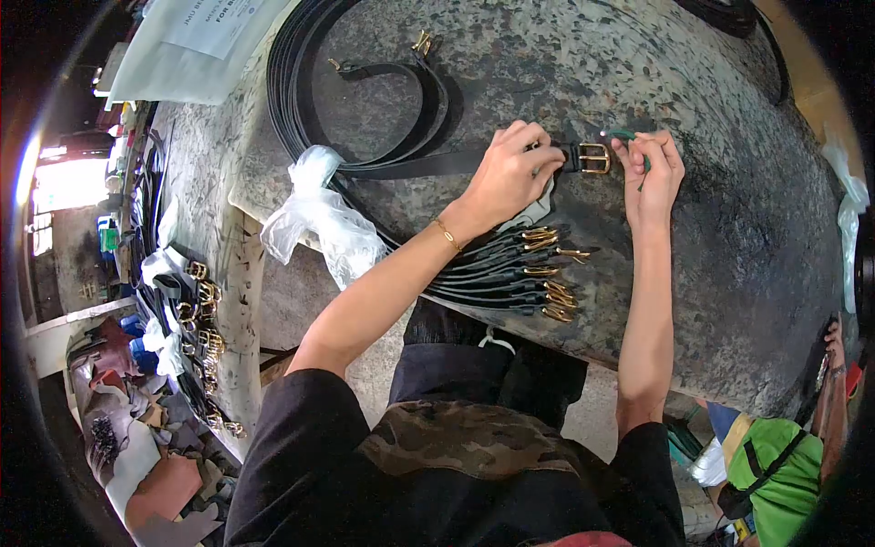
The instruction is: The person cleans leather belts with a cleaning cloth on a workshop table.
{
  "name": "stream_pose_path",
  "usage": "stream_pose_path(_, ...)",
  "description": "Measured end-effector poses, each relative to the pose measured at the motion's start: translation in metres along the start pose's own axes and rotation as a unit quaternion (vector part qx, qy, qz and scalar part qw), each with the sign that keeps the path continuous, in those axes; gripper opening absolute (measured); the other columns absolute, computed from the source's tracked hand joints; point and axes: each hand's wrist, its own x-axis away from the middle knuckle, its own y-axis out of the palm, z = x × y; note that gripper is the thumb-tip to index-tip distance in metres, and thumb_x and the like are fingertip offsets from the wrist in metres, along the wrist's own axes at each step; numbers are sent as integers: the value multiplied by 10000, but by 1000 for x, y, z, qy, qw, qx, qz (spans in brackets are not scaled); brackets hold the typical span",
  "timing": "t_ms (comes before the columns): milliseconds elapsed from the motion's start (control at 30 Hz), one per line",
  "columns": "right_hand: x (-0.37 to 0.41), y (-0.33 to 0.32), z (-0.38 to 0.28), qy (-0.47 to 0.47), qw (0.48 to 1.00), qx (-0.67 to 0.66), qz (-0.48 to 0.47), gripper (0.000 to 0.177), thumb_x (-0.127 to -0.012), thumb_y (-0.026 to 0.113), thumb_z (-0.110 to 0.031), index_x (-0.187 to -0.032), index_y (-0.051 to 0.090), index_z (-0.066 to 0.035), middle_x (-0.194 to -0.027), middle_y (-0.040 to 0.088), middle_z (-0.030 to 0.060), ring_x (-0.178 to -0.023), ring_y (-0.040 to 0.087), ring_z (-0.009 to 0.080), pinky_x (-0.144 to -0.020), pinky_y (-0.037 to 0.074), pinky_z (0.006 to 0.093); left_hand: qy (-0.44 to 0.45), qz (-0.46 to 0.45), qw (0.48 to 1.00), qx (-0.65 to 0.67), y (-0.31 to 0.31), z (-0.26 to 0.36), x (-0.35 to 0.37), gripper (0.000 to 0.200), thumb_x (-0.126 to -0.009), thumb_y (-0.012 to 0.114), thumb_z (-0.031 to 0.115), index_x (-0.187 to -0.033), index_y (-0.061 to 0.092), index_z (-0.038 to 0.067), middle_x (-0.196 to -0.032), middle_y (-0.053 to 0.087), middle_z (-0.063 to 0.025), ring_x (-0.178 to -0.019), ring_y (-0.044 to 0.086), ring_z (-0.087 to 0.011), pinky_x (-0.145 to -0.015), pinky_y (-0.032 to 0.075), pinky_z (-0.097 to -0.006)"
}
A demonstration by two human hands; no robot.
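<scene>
A black belt (428,165) lies across the worn table, its gold buckle (594,158) between my two hands. My left hand (521,167) is closed on the belt just left of the buckle, with a pale cloth (535,211) hanging beneath it. Right of the buckle, my right hand (652,162) pinches a small green tool (625,136) whose tip points left. Below my left hand lies a row of black belts (492,273) with gold buckles (558,296) at their ends. Clear plastic wrap (321,214) is around the coiled belts.
A white labelled bag (196,46) lies at the table's upper left. More buckled belts (191,319) hang at left, above leather scraps (164,483). A person in green (784,469) is at lower right, with a hand (834,342) by the table edge.
</scene>
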Motion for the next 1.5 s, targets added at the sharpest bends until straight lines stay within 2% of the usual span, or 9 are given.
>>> stream_pose_path(133,9,16,7,-50,998,-28,-4,79,-884,554,48,-828,561,-8,-639,435,-3,-552,373,48,-801,569,379,-51,68,996,12,2,1,1,141,-746,718,-21,-872,661,6,-908,532,-113,-863,544,-310,-761,469,-394)
stream_pose_path(200,13,19,21,-74,993,93,-17,56,-927,560,31,-883,567,-3,-688,459,-10,-578,397,63,-819,537,313,-63,65,995,-29,1,3,3,146,-764,694,-36,-892,629,-12,-982,512,-144,-926,529,-330,-799,462,-400)
stream_pose_path(300,19,26,22,-110,971,210,-16,71,-917,592,23,-858,560,1,-715,503,-20,-592,411,33,-698,487,236,-92,66,992,-55,0,3,5,143,-768,682,-43,-894,617,-22,-993,502,-155,-946,524,-339,-817,455,-400)
stream_pose_path(367,24,27,20,-111,959,253,-56,65,-862,626,38,-847,572,5,-707,551,-29,-617,475,20,-546,367,198,-92,60,992,-55,-1,3,6,143,-772,678,-46,-898,612,-28,-1000,499,-159,-946,524,-343,-818,455,-404)
stream_pose_path(467,22,24,29,-119,958,252,-70,96,-846,639,28,-800,557,3,-666,500,-45,-592,408,11,-508,319,207,-95,49,993,-48,-2,3,5,142,-779,670,-49,-904,603,-40,-1013,494,-166,-949,522,-353,-823,454,-410)
stream_pose_path(667,21,24,32,-154,927,335,-66,125,-802,661,15,-759,544,11,-592,409,-50,-557,332,7,-480,261,222,-96,39,994,-43,-2,3,5,137,-794,660,-41,-910,589,-50,-1021,488,-172,-957,520,-361,-831,449,-416)
stream_pose_path(1200,22,29,27,-185,902,383,-73,120,-773,663,10,-751,545,13,-580,395,-34,-541,299,20,-473,247,228,-97,35,994,-39,-3,2,5,138,-797,653,-37,-908,573,-50,-1017,491,-180,-953,526,-366,-817,452,-418)
stream_pose_path(1400,22,28,26,-157,916,362,-72,115,-792,661,7,-768,549,11,-608,429,-43,-560,328,16,-490,273,220,-103,31,994,-24,-4,2,5,166,-791,656,-17,-923,558,-43,-1019,492,-182,-958,524,-372,-832,448,-422)
stream_pose_path(1500,18,25,22,-108,959,260,-44,87,-859,626,5,-811,554,-2,-706,529,-38,-626,432,18,-555,330,210,-101,-7,995,16,-15,8,6,234,-761,653,5,-963,538,-24,-1034,497,-183,-976,518,-382,-866,437,-423)
